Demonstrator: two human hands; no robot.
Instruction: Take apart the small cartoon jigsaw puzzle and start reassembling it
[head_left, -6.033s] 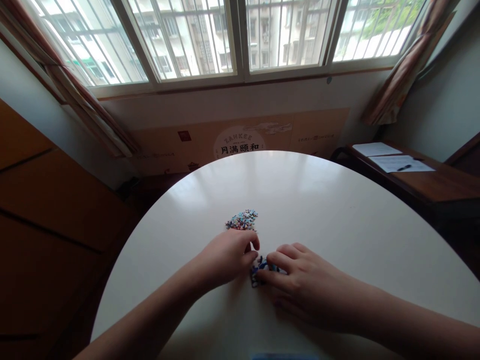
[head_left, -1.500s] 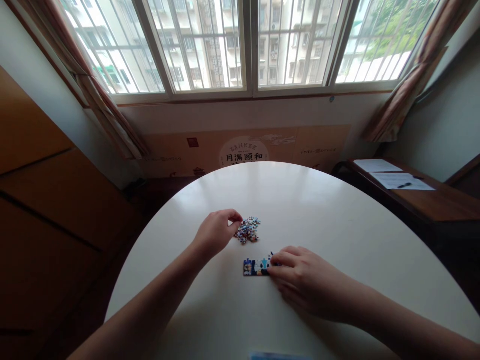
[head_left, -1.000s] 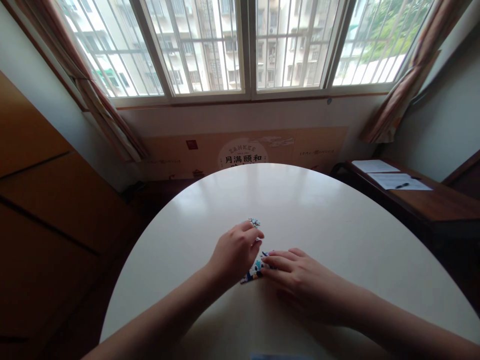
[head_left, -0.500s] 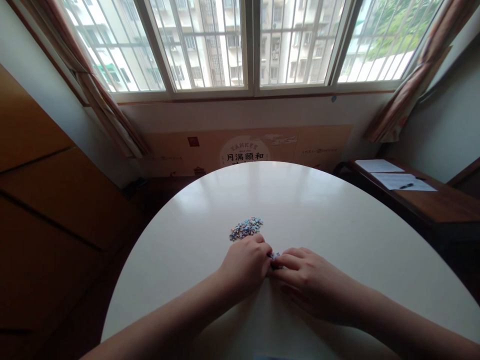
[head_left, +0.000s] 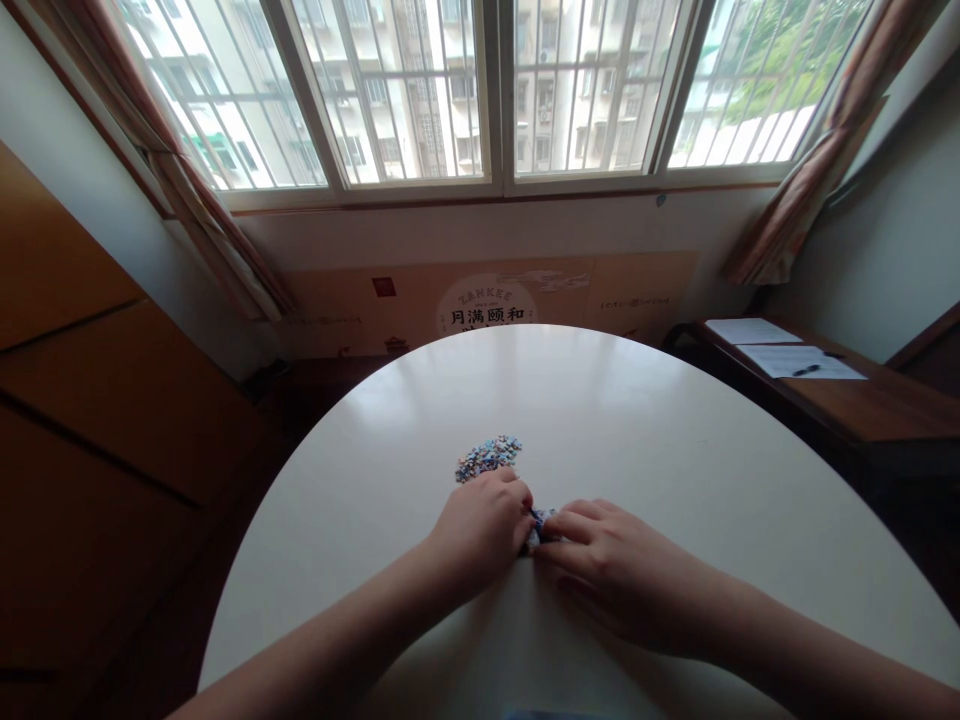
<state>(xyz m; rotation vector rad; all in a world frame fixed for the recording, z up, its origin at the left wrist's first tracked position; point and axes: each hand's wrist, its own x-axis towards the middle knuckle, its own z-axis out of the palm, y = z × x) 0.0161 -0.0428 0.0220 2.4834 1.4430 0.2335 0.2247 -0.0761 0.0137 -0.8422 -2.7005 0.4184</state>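
On the white round table [head_left: 360, 500] lies a pile of small multicoloured pieces [head_left: 487, 458], just beyond my left hand [head_left: 486, 515]. That hand is closed, its fingers curled down against a smaller cluster of blue and white pieces [head_left: 540, 525]. From the right, my right hand [head_left: 604, 550] touches the same cluster with its fingers bent and close together. The cluster sits between both hands and is partly hidden by the fingers. What exactly each hand pinches is too small to make out.
A brown side table [head_left: 892, 400] at the right bears white papers [head_left: 802, 362] and a dark pen [head_left: 807, 370]. A wooden cabinet [head_left: 112, 400] stands at the left. Behind the round table are a printed cardboard panel [head_left: 630, 290] and a barred window [head_left: 420, 100].
My left hand has moved slightly left, so the gap between the hands is wider and more of the small cluster shows. The view has shifted a little.
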